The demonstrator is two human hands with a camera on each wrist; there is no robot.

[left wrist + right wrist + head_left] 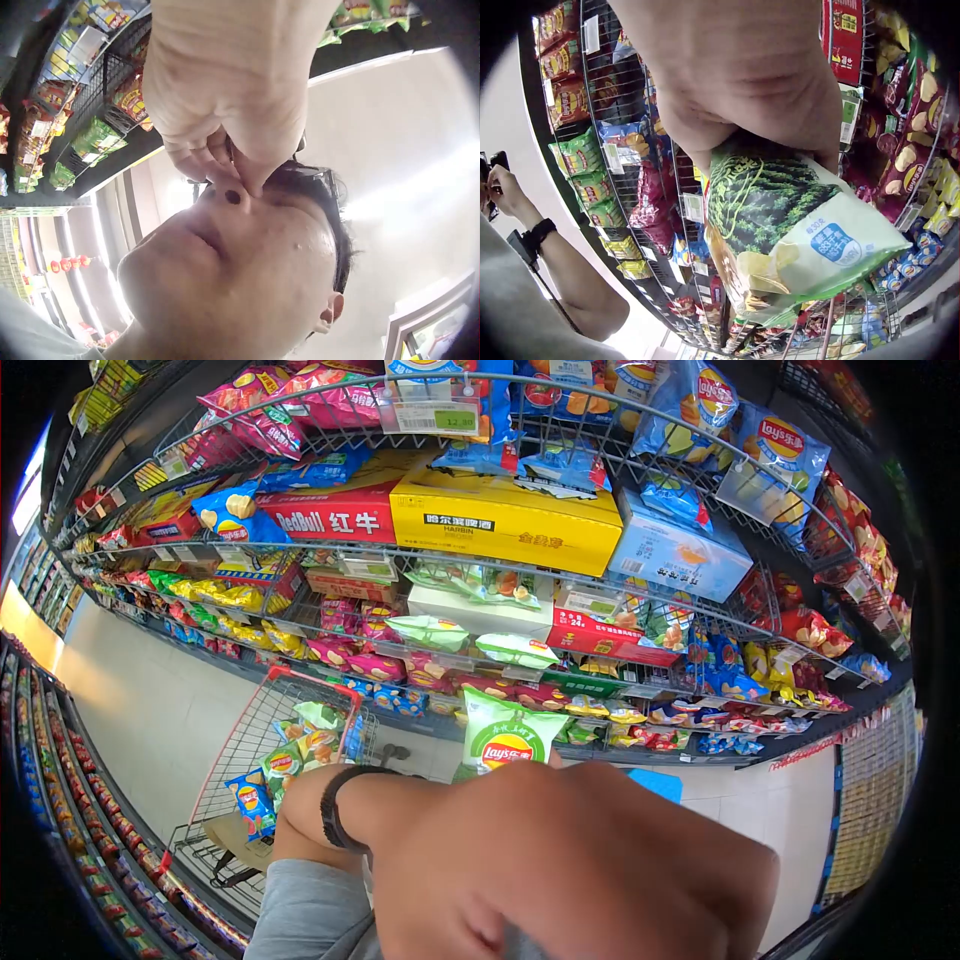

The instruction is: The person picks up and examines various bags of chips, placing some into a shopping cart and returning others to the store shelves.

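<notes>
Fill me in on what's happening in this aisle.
A person stands in a snack aisle. The right hand holds a green chip bag up before the wire shelves stocked with snacks. The left hand is raised to the face, fingers pinching at the nose. A red cart below left already holds several chip bags.

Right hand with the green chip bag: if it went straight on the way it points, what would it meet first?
Probably the wire snack shelves. The right hand grips the green chip bag and points it at the lower tiers; nothing shows between them, though depth is unclear.
</notes>
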